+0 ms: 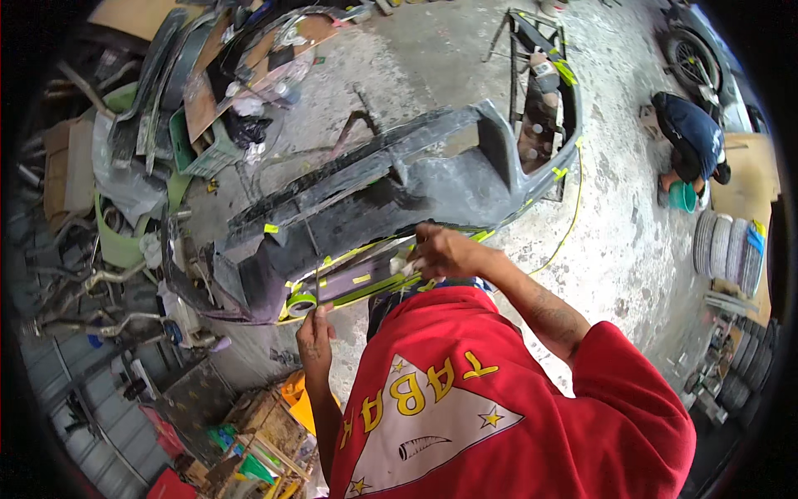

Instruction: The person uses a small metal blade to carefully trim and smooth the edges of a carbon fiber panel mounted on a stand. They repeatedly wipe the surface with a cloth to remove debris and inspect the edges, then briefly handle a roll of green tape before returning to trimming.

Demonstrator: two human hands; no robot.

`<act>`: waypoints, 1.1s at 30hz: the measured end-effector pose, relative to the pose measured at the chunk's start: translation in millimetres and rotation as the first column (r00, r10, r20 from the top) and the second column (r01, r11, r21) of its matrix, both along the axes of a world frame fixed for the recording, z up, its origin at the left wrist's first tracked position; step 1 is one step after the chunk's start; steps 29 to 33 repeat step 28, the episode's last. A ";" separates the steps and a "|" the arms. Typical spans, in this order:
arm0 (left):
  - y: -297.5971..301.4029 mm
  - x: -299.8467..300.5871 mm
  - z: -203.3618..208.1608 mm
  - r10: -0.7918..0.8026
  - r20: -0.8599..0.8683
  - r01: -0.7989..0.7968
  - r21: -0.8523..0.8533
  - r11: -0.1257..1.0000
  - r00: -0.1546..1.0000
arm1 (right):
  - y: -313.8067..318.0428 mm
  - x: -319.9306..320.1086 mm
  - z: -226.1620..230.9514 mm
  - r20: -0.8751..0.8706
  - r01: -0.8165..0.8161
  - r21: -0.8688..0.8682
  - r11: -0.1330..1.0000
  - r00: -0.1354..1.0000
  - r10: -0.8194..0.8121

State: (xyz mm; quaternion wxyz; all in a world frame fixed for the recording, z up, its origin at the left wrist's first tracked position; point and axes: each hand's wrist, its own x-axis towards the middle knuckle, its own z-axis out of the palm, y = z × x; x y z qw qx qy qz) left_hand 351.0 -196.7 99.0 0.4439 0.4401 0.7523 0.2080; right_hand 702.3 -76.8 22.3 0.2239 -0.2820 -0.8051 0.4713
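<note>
A large grey-black car bumper (366, 200) lies across the middle, with yellow-green masking tape along its near edge. My right hand (449, 252) is closed at this edge, its fingers curled down by a small crumpled white piece (401, 263), which it seems to pinch. Lower left, my left hand (316, 335) has its fingers drawn together. A thin dark upright strip (317, 283) meets its fingertips; whether they grip it is not clear. Just above this hand a roll of yellow-green tape (301, 304) sits at the bumper's near left corner.
A metal stand (517, 79) with bottles rises at the bumper's far right end. Car parts and a green crate (199, 148) crowd the left. At right a person (694, 133) bends over a green bucket (682, 196), near stacked tyres (731, 249). Wooden clutter (266, 428) lies lower left.
</note>
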 end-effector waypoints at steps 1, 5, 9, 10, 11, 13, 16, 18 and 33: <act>-0.8 -2.7 0.3 0.002 -0.010 -0.002 -0.001 1.000 1.000 | 5.8 15.7 11.2 0.076 0.115 -0.159 0.981 0.992 -0.104; 2.7 -5.6 0.4 -0.005 -0.029 0.005 0.031 1.000 1.000 | 29.5 85.2 26.7 0.181 0.542 -0.459 0.704 0.833 -0.523; 19.3 13.7 2.0 -0.040 0.023 0.040 0.005 0.999 0.999 | 42.5 149.6 -39.3 0.475 0.372 0.288 0.883 0.745 -0.468; 24.9 20.7 -0.8 -0.046 0.044 0.046 -0.007 0.999 0.998 | 30.9 157.6 -61.6 0.539 0.477 0.231 0.848 0.663 -0.520; 27.0 22.7 -4.3 -0.041 0.059 0.042 0.000 0.999 0.997 | 26.1 159.6 -75.9 0.595 0.573 0.174 0.800 0.587 -0.550; 25.3 23.1 -2.3 -0.020 0.062 0.020 0.000 1.000 0.998 | 26.2 150.8 -73.8 0.536 0.549 0.188 0.815 0.638 -0.553; 26.5 24.6 -7.8 -0.051 0.017 0.051 0.020 0.999 0.999 | 24.0 148.7 -70.9 0.469 0.584 0.220 0.781 0.639 -0.610; 36.1 30.4 -6.8 -0.100 -0.022 0.101 0.049 0.994 0.995 | 22.9 137.7 -59.4 0.388 0.616 0.318 0.720 0.609 -0.692; 98.1 44.6 -8.8 -0.283 -0.204 0.292 0.014 0.956 0.937 | 33.2 7.9 -9.4 0.236 0.506 -0.472 0.722 0.861 -0.450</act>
